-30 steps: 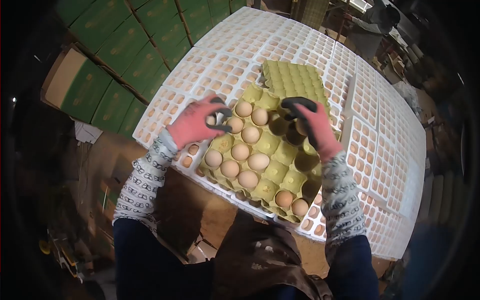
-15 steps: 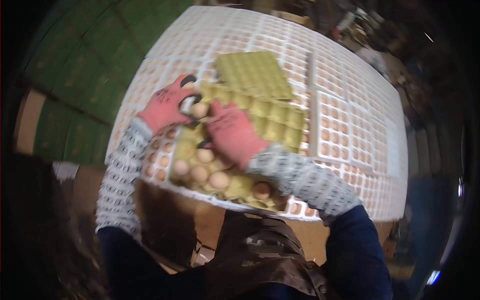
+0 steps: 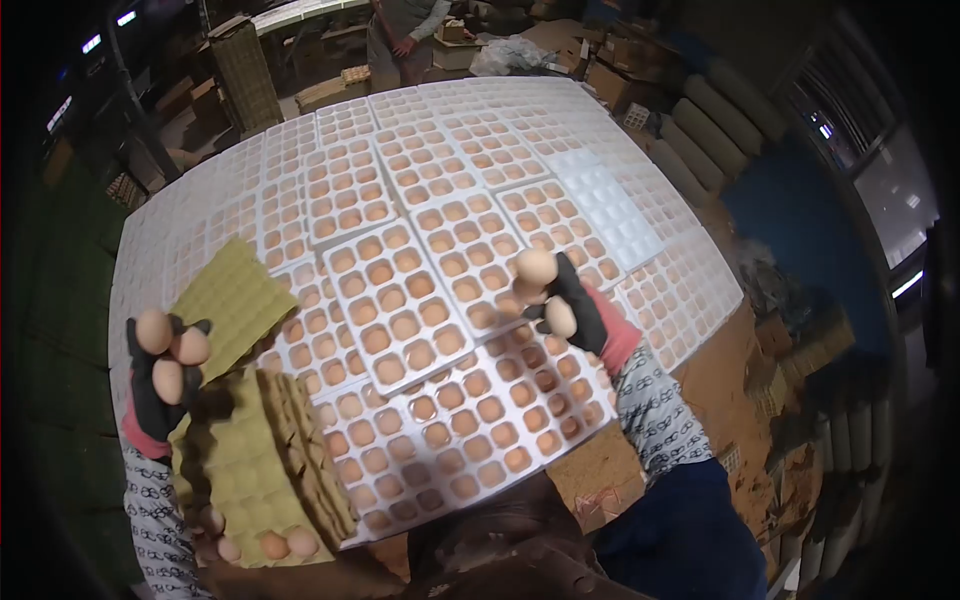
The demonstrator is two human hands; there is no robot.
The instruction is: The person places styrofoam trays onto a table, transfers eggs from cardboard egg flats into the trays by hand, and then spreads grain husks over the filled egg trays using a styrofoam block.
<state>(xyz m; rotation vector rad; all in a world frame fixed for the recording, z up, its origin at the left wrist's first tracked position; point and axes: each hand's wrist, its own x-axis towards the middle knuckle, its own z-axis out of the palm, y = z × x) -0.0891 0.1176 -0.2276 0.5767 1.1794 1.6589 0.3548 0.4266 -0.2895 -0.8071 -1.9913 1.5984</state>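
My left hand [image 3: 143, 398], in a pink glove with black palm and fingers, is turned palm up at the left and cups three eggs [image 3: 168, 382]. My gloved right hand [image 3: 590, 318] is raised over the white egg trays [image 3: 390, 392] and also holds eggs [image 3: 537, 266]; two show plainly, another partly. Beside my left hand lies a stack of yellow-green pulp egg trays [image 3: 240, 455], with a few loose eggs [image 3: 302, 542] in its near end. Behind it another pulp tray [image 3: 235, 300] lies on the white trays, whose pockets are filled with eggs.
White trays of eggs spread across the whole table. A pale, bluish tray [image 3: 605, 205] lies among them at the right. Beyond the far edge stand a person [image 3: 405, 40], a tall stack of pulp trays [image 3: 245, 75] and plastic wrap [image 3: 510, 57]. Cardboard boxes [image 3: 640, 65] sit behind.
The view has swung right and up. My hands, close together over the pulp tray before, are now far apart with palms up, each holding eggs. Fewer eggs show in the pulp tray.
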